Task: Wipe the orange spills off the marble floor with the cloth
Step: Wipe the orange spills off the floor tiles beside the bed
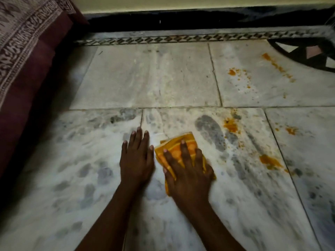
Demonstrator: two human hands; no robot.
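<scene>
Head view: orange spills dot veined marble floor beside patterned bedspread

Home: inlaid marble floor, bedspread.

Marble floor: polished stone, grey-veined, dull sheen, smeared wet streaks. Cloth: soft woven fabric, yellow-orange, matt, crumpled. Orange spills: grainy, pasty, matt. Patterned bedcover: printed woven textile, matt.

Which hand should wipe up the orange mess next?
The right hand. It already presses the cloth, and the orange spills lie on its side. The left hand rests flat on the marble floor.
</scene>
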